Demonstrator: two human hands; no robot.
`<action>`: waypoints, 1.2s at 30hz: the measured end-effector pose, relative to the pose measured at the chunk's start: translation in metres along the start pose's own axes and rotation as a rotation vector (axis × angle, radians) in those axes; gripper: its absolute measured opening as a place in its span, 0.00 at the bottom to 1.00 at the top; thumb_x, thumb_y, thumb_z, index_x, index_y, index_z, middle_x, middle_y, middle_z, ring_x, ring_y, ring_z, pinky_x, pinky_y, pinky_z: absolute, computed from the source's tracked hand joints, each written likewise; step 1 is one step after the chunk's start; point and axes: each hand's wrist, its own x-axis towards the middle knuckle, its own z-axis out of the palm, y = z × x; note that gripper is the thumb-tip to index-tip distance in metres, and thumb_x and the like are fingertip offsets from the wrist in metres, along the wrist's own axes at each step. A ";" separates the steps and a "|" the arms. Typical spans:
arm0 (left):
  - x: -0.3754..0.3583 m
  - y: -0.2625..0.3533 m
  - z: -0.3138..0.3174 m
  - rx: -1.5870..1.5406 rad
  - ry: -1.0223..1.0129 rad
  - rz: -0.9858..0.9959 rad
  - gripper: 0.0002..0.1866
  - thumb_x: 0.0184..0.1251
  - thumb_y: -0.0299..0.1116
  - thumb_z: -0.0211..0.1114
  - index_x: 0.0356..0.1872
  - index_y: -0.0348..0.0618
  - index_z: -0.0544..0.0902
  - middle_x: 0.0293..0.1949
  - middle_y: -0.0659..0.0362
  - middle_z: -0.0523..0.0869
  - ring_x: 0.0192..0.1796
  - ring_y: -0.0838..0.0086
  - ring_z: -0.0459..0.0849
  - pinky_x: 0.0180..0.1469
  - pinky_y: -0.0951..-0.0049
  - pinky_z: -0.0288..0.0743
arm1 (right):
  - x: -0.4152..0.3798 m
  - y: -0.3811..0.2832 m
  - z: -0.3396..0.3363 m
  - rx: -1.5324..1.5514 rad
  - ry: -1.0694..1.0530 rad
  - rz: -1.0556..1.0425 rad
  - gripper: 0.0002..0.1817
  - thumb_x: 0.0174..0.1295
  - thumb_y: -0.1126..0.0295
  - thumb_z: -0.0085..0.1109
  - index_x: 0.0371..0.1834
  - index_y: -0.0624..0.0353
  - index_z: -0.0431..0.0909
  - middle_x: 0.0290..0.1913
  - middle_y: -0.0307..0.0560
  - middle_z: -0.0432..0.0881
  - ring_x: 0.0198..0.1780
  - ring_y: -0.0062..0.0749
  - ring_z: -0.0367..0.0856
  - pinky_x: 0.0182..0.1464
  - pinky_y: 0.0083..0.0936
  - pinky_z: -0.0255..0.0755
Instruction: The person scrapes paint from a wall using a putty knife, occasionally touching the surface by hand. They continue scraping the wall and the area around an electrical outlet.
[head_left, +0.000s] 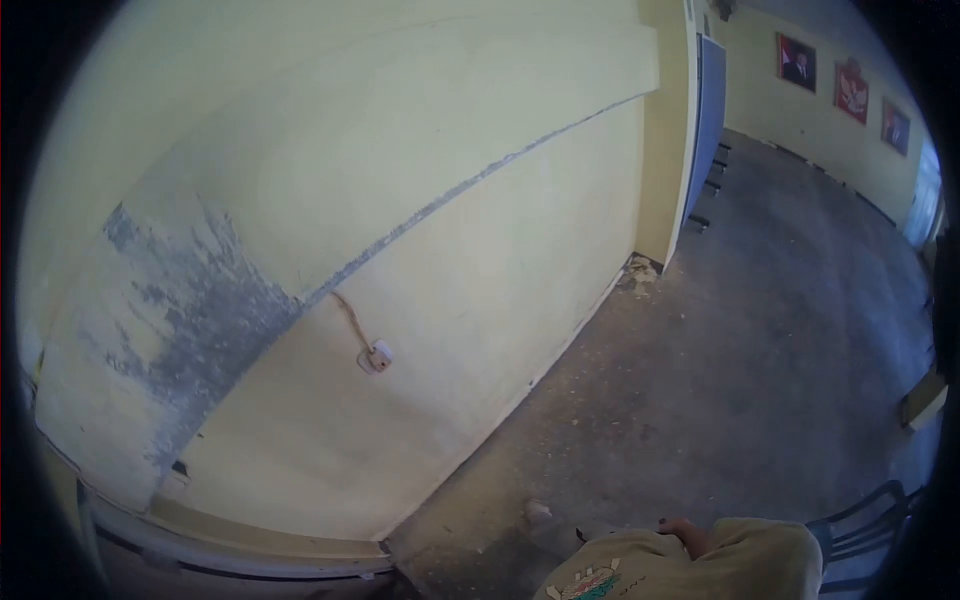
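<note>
At the bottom edge is the front of my beige shirt (610, 565), with a printed emblem and lettering. Just past its upper fold shows a small patch of skin, which looks like part of my right hand (688, 537) or forearm, close against the shirt. Its fingers are mostly hidden, and whether it holds anything cannot be made out. My left hand is out of view. A small dark tip pokes out beside the shirt, too little of it visible to name. On the floor nearby lies a pale crumpled scrap (538, 511).
A pale yellow wall (480, 260) with grey peeled paint carries a socket (378, 357) on a cable. Right of it stretches the grey concrete floor (740, 350), strewn with flakes. A plastic chair (870, 525) stands close by; a blue panel (708, 120) and framed pictures (850, 92) are farther off.
</note>
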 end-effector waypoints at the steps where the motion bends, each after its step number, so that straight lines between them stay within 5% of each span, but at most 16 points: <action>1: -0.004 -0.005 0.006 -0.006 0.000 0.003 0.24 0.68 0.45 0.58 0.53 0.35 0.82 0.47 0.46 0.87 0.49 0.58 0.87 0.52 0.59 0.80 | -0.013 0.001 -0.011 -0.008 0.002 0.013 0.25 0.53 0.55 0.62 0.49 0.62 0.83 0.48 0.55 0.85 0.50 0.43 0.83 0.52 0.38 0.76; 4: -0.016 -0.022 0.023 -0.018 -0.006 0.006 0.23 0.68 0.45 0.58 0.53 0.35 0.82 0.48 0.46 0.87 0.49 0.58 0.87 0.52 0.59 0.80 | -0.047 0.018 -0.041 0.264 0.092 0.194 0.22 0.54 0.54 0.65 0.43 0.63 0.85 0.41 0.55 0.87 0.42 0.40 0.86 0.46 0.38 0.79; 6: -0.025 -0.036 0.033 -0.039 0.000 0.011 0.23 0.69 0.45 0.57 0.54 0.35 0.82 0.48 0.47 0.87 0.49 0.58 0.87 0.52 0.58 0.80 | -0.053 0.028 -0.071 0.548 -0.038 0.421 0.23 0.52 0.49 0.63 0.37 0.60 0.86 0.38 0.56 0.86 0.39 0.42 0.88 0.44 0.39 0.81; 7: -0.032 -0.046 0.040 -0.059 0.010 0.012 0.23 0.69 0.44 0.57 0.54 0.35 0.81 0.48 0.47 0.87 0.49 0.58 0.87 0.52 0.58 0.80 | -0.059 0.032 -0.082 0.507 -0.034 0.401 0.23 0.52 0.49 0.63 0.37 0.60 0.86 0.38 0.56 0.86 0.39 0.42 0.88 0.44 0.39 0.81; 9: -0.049 -0.065 0.052 -0.108 0.045 0.006 0.23 0.69 0.44 0.56 0.54 0.35 0.81 0.48 0.47 0.87 0.49 0.58 0.87 0.52 0.58 0.80 | -0.090 0.029 -0.112 0.571 0.167 0.416 0.17 0.57 0.56 0.65 0.29 0.62 0.82 0.24 0.48 0.83 0.22 0.32 0.82 0.29 0.34 0.80; 11: -0.067 -0.083 0.063 -0.164 0.093 -0.013 0.23 0.69 0.44 0.56 0.54 0.35 0.81 0.49 0.47 0.87 0.49 0.58 0.87 0.52 0.58 0.80 | -0.081 0.045 -0.116 0.395 0.110 0.325 0.15 0.57 0.57 0.65 0.29 0.60 0.82 0.26 0.46 0.83 0.27 0.33 0.84 0.29 0.38 0.80; 17: -0.122 -0.162 0.112 -0.382 0.256 -0.187 0.22 0.71 0.43 0.55 0.55 0.36 0.81 0.49 0.48 0.87 0.49 0.58 0.86 0.52 0.58 0.80 | -0.013 0.072 -0.095 0.406 -0.297 0.197 0.16 0.66 0.59 0.56 0.51 0.54 0.80 0.37 0.42 0.84 0.33 0.29 0.82 0.33 0.34 0.79; 19: -0.141 -0.185 0.138 -0.477 0.306 -0.262 0.22 0.71 0.42 0.54 0.55 0.36 0.81 0.50 0.48 0.86 0.50 0.58 0.86 0.53 0.58 0.80 | 0.024 0.096 -0.076 0.309 -0.302 0.007 0.16 0.66 0.61 0.56 0.53 0.54 0.79 0.35 0.41 0.84 0.31 0.28 0.81 0.33 0.33 0.78; 23: -0.173 -0.208 0.211 -0.713 0.390 -0.396 0.21 0.72 0.42 0.53 0.55 0.36 0.80 0.50 0.48 0.86 0.50 0.58 0.86 0.53 0.58 0.80 | 0.082 0.120 -0.049 0.414 -0.307 0.068 0.17 0.63 0.67 0.61 0.54 0.61 0.76 0.29 0.44 0.82 0.25 0.26 0.79 0.31 0.31 0.76; 25: -0.176 -0.209 0.257 -0.835 0.409 -0.414 0.21 0.72 0.41 0.53 0.55 0.36 0.80 0.51 0.48 0.86 0.50 0.58 0.86 0.53 0.58 0.80 | 0.050 0.142 -0.070 0.371 -0.228 0.034 0.18 0.64 0.67 0.61 0.55 0.61 0.76 0.30 0.44 0.82 0.25 0.27 0.79 0.31 0.31 0.76; 28: -0.162 -0.198 0.331 -0.848 0.367 -0.314 0.21 0.73 0.41 0.52 0.56 0.36 0.80 0.51 0.48 0.86 0.50 0.58 0.86 0.53 0.57 0.80 | 0.011 0.161 -0.100 0.371 -0.156 0.036 0.18 0.64 0.66 0.60 0.55 0.60 0.76 0.30 0.44 0.82 0.26 0.27 0.79 0.32 0.31 0.76; 30: -0.141 -0.182 0.366 -0.347 0.267 -0.160 0.20 0.71 0.39 0.53 0.55 0.36 0.80 0.53 0.50 0.86 0.51 0.60 0.86 0.54 0.59 0.80 | -0.001 0.171 -0.115 0.385 -0.128 0.036 0.19 0.64 0.65 0.60 0.56 0.60 0.76 0.31 0.44 0.82 0.26 0.27 0.79 0.32 0.31 0.76; 32: -0.117 -0.155 0.395 0.667 0.007 0.145 0.19 0.68 0.36 0.56 0.55 0.37 0.81 0.56 0.53 0.85 0.53 0.63 0.85 0.57 0.63 0.80 | -0.015 0.178 -0.129 0.405 -0.104 0.034 0.19 0.64 0.65 0.59 0.56 0.60 0.75 0.31 0.44 0.82 0.26 0.28 0.79 0.32 0.31 0.76; 36: -0.125 -0.149 0.476 0.175 -0.182 0.397 0.22 0.55 0.32 0.66 0.53 0.41 0.81 0.49 0.54 0.86 0.50 0.57 0.84 0.53 0.59 0.78 | -0.030 0.192 -0.150 0.453 -0.061 0.019 0.20 0.65 0.64 0.58 0.57 0.60 0.75 0.32 0.45 0.82 0.27 0.28 0.79 0.33 0.32 0.76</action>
